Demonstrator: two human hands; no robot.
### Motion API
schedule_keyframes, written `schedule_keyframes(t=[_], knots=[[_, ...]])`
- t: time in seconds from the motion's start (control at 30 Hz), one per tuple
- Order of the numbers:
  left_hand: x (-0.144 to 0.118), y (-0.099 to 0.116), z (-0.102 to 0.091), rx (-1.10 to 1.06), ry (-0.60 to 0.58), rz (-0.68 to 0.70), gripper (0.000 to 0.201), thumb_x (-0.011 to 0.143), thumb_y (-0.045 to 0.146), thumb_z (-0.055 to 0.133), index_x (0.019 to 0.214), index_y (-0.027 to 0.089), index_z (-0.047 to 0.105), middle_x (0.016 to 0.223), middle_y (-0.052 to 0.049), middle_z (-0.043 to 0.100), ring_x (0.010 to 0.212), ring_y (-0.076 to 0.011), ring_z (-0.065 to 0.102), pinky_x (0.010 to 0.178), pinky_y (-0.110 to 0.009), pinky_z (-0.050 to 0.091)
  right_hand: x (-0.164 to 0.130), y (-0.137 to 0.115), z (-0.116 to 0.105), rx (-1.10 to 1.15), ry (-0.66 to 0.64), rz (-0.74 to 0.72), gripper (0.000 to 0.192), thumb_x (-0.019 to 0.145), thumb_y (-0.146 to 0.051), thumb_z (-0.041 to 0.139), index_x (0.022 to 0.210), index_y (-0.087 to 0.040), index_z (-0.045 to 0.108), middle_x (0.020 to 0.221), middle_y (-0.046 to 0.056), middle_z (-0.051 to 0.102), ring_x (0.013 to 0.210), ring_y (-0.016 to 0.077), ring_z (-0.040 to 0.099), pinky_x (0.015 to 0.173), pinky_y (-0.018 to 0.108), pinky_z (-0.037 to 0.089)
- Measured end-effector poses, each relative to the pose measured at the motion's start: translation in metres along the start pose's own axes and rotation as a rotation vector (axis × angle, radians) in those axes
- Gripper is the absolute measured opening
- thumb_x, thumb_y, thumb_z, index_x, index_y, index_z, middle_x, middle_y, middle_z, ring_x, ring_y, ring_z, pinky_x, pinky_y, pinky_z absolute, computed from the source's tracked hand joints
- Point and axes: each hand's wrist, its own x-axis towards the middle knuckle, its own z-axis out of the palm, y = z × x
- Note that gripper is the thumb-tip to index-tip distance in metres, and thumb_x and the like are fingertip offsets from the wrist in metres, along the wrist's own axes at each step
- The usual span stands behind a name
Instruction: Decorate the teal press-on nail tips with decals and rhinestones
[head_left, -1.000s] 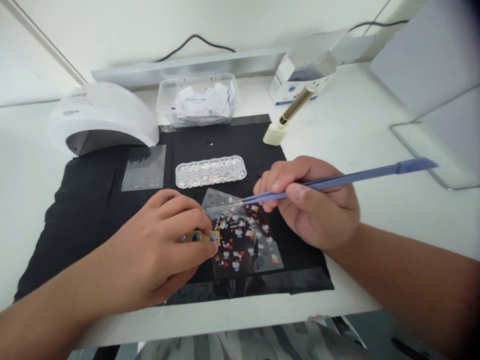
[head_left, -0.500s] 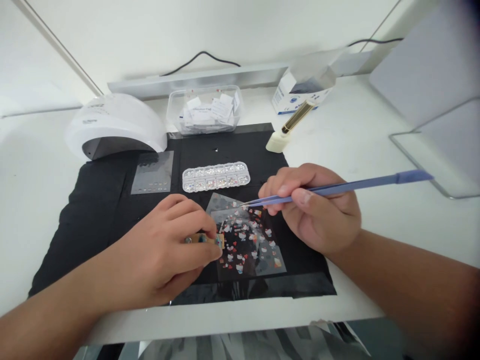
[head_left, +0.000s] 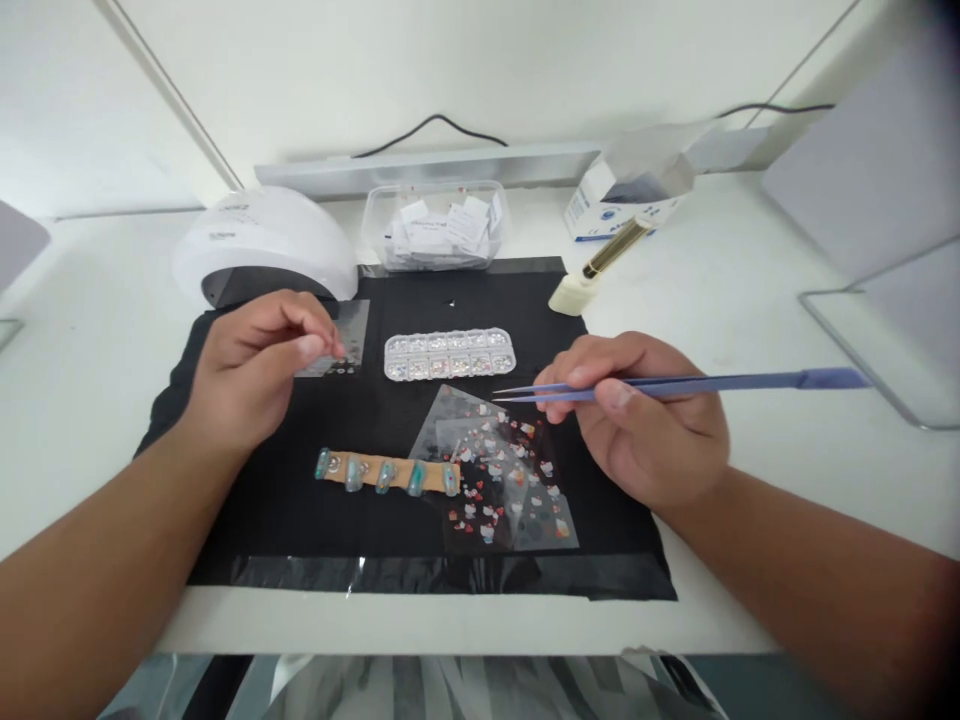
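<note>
Tweezers (head_left: 675, 383) pinched in right hand (head_left: 645, 430) — left hand (head_left: 255, 365) curled, seemingly empty.

The tweezers (head_left: 675, 384) look like smooth, matt blue-coated metal with bare fine tips. The sticker sheet (head_left: 499, 470) is clear glossy film bearing small printed decals. The strip (head_left: 386, 472) looks like tan wood or card, carrying glossy teal nail tips. The mat (head_left: 480, 300) is matt black, its front edge covered by shiny clear plastic. The rhinestone case (head_left: 450, 354) and the tub (head_left: 435, 225) are transparent plastic. The lamp (head_left: 266, 245) is smooth white plastic. The box (head_left: 622, 195) is printed cardboard.
</note>
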Motion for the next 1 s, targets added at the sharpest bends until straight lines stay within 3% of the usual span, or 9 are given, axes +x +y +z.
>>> schedule_keyframes(t=[0.1, 0.17, 0.3, 0.4, 0.47, 0.57, 0.8, 0.9, 1.0], knots=[[0.006, -0.019, 0.001, 0.063, 0.05, -0.023, 0.026, 0.093, 0.015, 0.035, 0.071, 0.014, 0.048, 0.066, 0.007, 0.053, 0.065, -0.0056, 0.053, 0.063, -0.021, 0.048, 0.001, 0.002, -0.001, -0.025, 0.008, -0.027, 0.009, 0.087, -0.023, 0.062, 0.089, -0.019, 0.07, 0.072, 0.002, 0.061, 0.063, 0.0151, 0.059, 0.062, 0.033, 0.049], [0.008, -0.028, 0.002, 0.089, 0.076, -0.031, 0.025, 0.09, 0.02, 0.044, 0.066, 0.015, 0.048, 0.058, 0.006, 0.05, 0.057, -0.0056, 0.047, 0.053, -0.019, 0.043, 0.003, 0.003, -0.001, -0.042, 0.02, -0.037, 0.008, 0.086, -0.024, 0.063, 0.088, -0.019, 0.07, 0.072, 0.002, 0.063, 0.063, 0.0149, 0.06, 0.06, 0.031, 0.048], [0.009, -0.04, 0.007, 0.123, 0.047, -0.111, 0.032, 0.091, 0.026, 0.053, 0.062, 0.014, 0.051, 0.054, 0.005, 0.048, 0.052, -0.007, 0.046, 0.052, -0.021, 0.043, 0.006, 0.004, 0.001, -0.102, 0.068, -0.026, 0.01, 0.085, -0.03, 0.066, 0.085, -0.021, 0.068, 0.07, 0.001, 0.064, 0.06, 0.0148, 0.061, 0.058, 0.031, 0.049], [0.01, -0.045, 0.01, 0.173, 0.008, -0.19, 0.024, 0.095, 0.034, 0.056, 0.091, 0.011, 0.062, 0.082, -0.001, 0.063, 0.071, -0.012, 0.061, 0.066, -0.027, 0.054, 0.008, 0.006, 0.003, -0.147, 0.1, -0.025, 0.011, 0.085, -0.033, 0.067, 0.084, -0.021, 0.067, 0.071, 0.0, 0.064, 0.06, 0.0143, 0.06, 0.061, 0.032, 0.051], [0.011, -0.046, 0.012, 0.215, -0.027, -0.243, 0.03, 0.095, 0.036, 0.057, 0.114, 0.013, 0.059, 0.109, -0.007, 0.063, 0.093, -0.0183, 0.064, 0.08, -0.037, 0.057, 0.009, 0.009, 0.002, -0.177, 0.121, -0.032, 0.01, 0.085, -0.032, 0.066, 0.086, -0.022, 0.066, 0.071, -0.001, 0.064, 0.061, 0.0139, 0.061, 0.063, 0.032, 0.052], [0.012, -0.042, 0.009, 0.295, -0.088, -0.298, 0.034, 0.094, 0.035, 0.058, 0.121, 0.014, 0.056, 0.12, -0.009, 0.06, 0.104, -0.0223, 0.062, 0.088, -0.042, 0.055, 0.01, 0.015, -0.001, -0.236, 0.162, -0.052, 0.012, 0.085, -0.033, 0.066, 0.09, -0.022, 0.065, 0.071, -0.001, 0.064, 0.061, 0.0136, 0.062, 0.064, 0.031, 0.052], [0.01, -0.023, -0.033, 0.596, -0.14, -0.347, 0.033, 0.095, 0.035, 0.057, 0.121, 0.015, 0.056, 0.121, -0.01, 0.06, 0.104, -0.0215, 0.062, 0.088, -0.042, 0.055, 0.01, 0.02, -0.008, -0.412, 0.21, -0.166, 0.012, 0.088, -0.031, 0.062, 0.095, -0.022, 0.063, 0.07, -0.001, 0.062, 0.063, 0.0138, 0.063, 0.063, 0.031, 0.053], [0.009, -0.025, -0.052, 0.736, -0.106, -0.349, 0.033, 0.095, 0.035, 0.057, 0.121, 0.016, 0.057, 0.122, -0.01, 0.059, 0.105, -0.0214, 0.061, 0.089, -0.042, 0.055, 0.006, 0.019, -0.007, -0.495, 0.212, -0.264, 0.01, 0.09, -0.028, 0.059, 0.096, -0.021, 0.063, 0.076, 0.0, 0.061, 0.065, 0.013, 0.062, 0.064, 0.03, 0.052], [0.01, -0.03, -0.058, 0.826, -0.103, -0.333, 0.032, 0.095, 0.034, 0.056, 0.121, 0.016, 0.057, 0.123, -0.01, 0.059, 0.105, -0.0212, 0.061, 0.09, -0.042, 0.055, 0.003, 0.019, -0.006, -0.569, 0.197, -0.353, 0.009, 0.091, -0.025, 0.056, 0.097, -0.022, 0.062, 0.083, 0.001, 0.06, 0.068, 0.0128, 0.061, 0.065, 0.03, 0.051]])
